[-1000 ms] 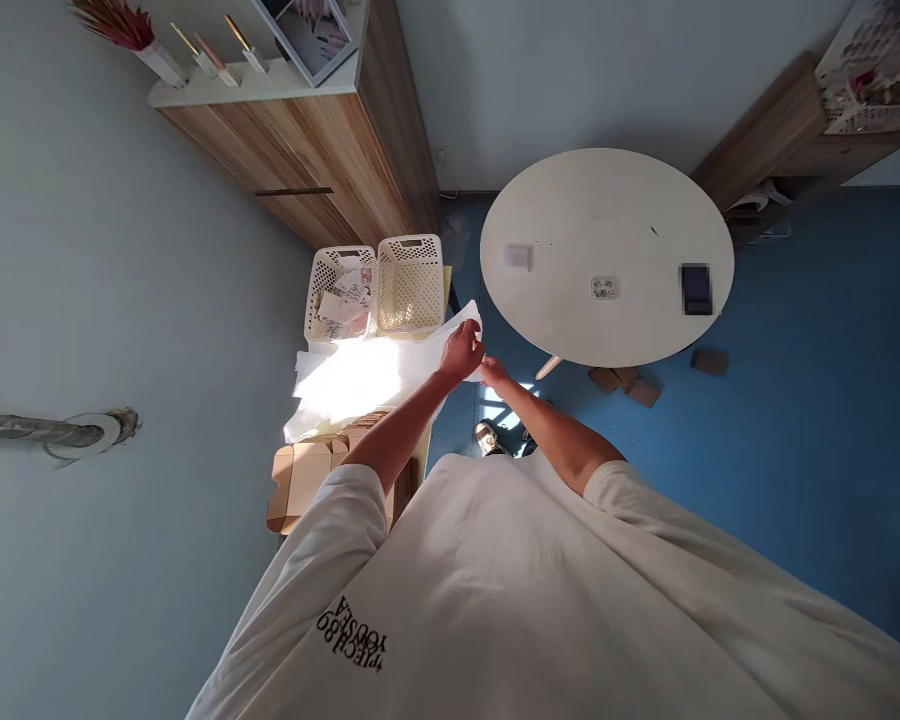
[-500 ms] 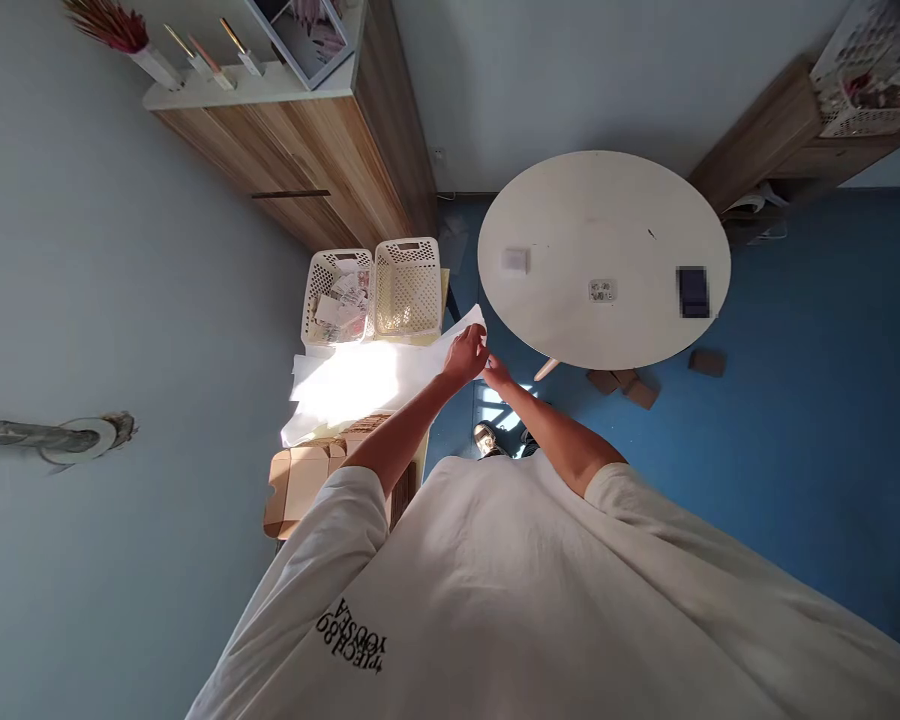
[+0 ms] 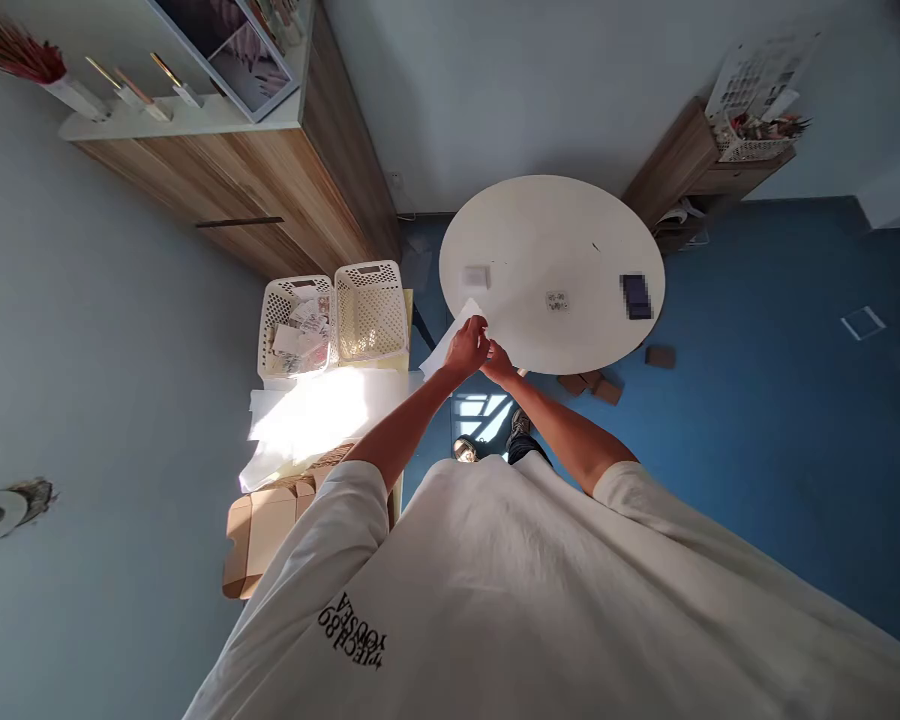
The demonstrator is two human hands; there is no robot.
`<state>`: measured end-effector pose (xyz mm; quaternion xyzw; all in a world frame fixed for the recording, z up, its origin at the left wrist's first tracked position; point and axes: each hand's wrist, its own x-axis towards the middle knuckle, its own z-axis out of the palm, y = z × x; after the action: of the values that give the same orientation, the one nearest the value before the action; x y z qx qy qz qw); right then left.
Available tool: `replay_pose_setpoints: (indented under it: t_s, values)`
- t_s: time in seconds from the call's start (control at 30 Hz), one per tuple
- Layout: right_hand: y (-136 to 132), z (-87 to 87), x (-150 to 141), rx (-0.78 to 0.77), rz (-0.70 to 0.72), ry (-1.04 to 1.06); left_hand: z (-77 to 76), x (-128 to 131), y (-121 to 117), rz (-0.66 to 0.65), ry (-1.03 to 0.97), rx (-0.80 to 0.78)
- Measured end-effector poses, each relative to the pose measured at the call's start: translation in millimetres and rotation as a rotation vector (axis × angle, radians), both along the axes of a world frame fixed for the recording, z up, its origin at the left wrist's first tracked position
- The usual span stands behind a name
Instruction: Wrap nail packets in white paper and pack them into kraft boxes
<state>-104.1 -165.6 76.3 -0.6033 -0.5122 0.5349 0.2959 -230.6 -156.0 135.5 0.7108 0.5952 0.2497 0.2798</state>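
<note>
My left hand [image 3: 468, 346] is closed on a thin white sheet [image 3: 441, 352], probably paper, which sticks out to the left of the fingers. Close beside it, my right hand [image 3: 499, 365] has its fingers pinched together at the sheet's near right edge. Both hands are in front of the round white table [image 3: 570, 215]. More white sheets [image 3: 375, 395] lie on the side table to the left, partly in glaring sunlight.
Two white plastic baskets [image 3: 371, 310] stand behind the sheets; the left one holds cards and small packets. An opened cardboard box [image 3: 266, 530] lies nearer me. On the round table are a white stack [image 3: 475, 277], a small clear case [image 3: 557, 301] and a dark blurred item [image 3: 636, 297].
The sheet has come away from the other sheets on the side table, held in my hands. My view has swung right, toward the round table, and one foot has stepped.
</note>
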Motion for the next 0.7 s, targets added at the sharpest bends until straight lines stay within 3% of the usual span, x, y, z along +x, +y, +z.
replay_pose_setpoints:
  t_s: [0.17,0.3,0.5,0.7]
  values:
    - [36.7,-2.2,41.9,0.01,-0.113,-0.124,0.8,39.3,31.1,-0.058,-0.046,0.04]
    - [73.5,-10.8,85.1,-0.081,-0.251,-0.027,-7.4,68.3,59.9,-0.013,-0.032,0.015]
    - [122.3,-30.3,159.7,-0.229,-0.318,0.083,-33.7,115.3,104.2,0.006,0.075,-0.194]
    - [156.0,-45.4,219.4,-0.242,-0.275,-0.141,-65.7,163.1,129.1,-0.013,0.18,-0.325]
